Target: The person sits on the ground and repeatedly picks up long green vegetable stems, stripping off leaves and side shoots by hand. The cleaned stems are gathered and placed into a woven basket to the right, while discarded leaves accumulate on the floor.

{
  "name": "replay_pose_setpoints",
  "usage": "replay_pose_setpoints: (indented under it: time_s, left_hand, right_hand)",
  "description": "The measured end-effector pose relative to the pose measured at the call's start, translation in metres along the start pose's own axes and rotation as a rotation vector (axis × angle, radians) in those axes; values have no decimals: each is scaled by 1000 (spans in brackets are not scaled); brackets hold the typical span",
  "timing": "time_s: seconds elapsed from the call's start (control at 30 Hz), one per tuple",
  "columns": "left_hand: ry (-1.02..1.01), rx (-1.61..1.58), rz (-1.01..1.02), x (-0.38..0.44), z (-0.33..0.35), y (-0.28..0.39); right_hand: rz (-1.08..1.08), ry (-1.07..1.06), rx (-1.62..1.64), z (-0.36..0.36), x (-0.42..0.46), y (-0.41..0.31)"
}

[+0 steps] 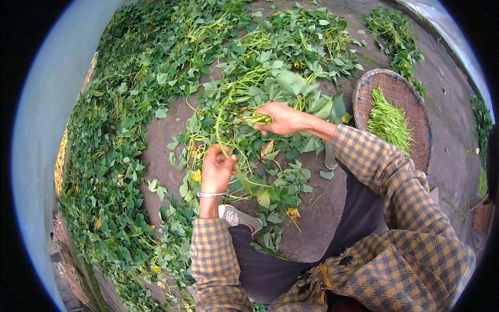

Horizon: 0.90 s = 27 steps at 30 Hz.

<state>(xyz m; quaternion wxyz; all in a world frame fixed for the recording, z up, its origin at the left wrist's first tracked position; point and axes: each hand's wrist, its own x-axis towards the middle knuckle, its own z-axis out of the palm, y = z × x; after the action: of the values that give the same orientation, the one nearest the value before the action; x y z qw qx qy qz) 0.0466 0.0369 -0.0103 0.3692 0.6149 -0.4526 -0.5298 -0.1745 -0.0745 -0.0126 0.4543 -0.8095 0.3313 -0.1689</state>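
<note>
My left hand (218,165) pinches a long green vine stem (219,121) that rises past the fingertips and trails leaves below. A silver-coloured bangle (210,194) circles that wrist. To its upper right, my right hand (284,119) is closed around a small bundle of stems (257,119), their cut or broken ends pointing left. Large leaves (298,89), blurred by motion, stick out behind this hand. Beneath both hands spreads a heap of leafy vines (249,84); some of it is hidden by the hands.
A round woven bamboo tray (423,144) on the right holds a pile of stripped green stems (386,119). Leafy vines (113,156) cover the ground on the left and at the top. My shoe (243,218) rests among loose leaves on the concrete floor (163,136).
</note>
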Motion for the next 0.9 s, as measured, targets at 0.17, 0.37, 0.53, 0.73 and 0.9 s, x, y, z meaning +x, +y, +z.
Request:
replay_pose_setpoints:
  time_s: [0.17,0.37,0.53,0.73,0.9]
  left_hand:
    - [-28,-379,113,-4,-11,16]
    - [-118,-728,286,-1,1,28]
    - [80,-692,236,3,6,27]
    - [229,-576,82,4,2,19]
    - [-38,-470,-60,-2,2,6]
  right_hand:
    - [92,-112,523,27,-1,7]
    - [179,-156,870,45,-4,-10]
    - [108,-179,717,56,-5,-27]
    - [88,-110,636,61,-10,-24]
    - [47,-154,546,50,-14,-28]
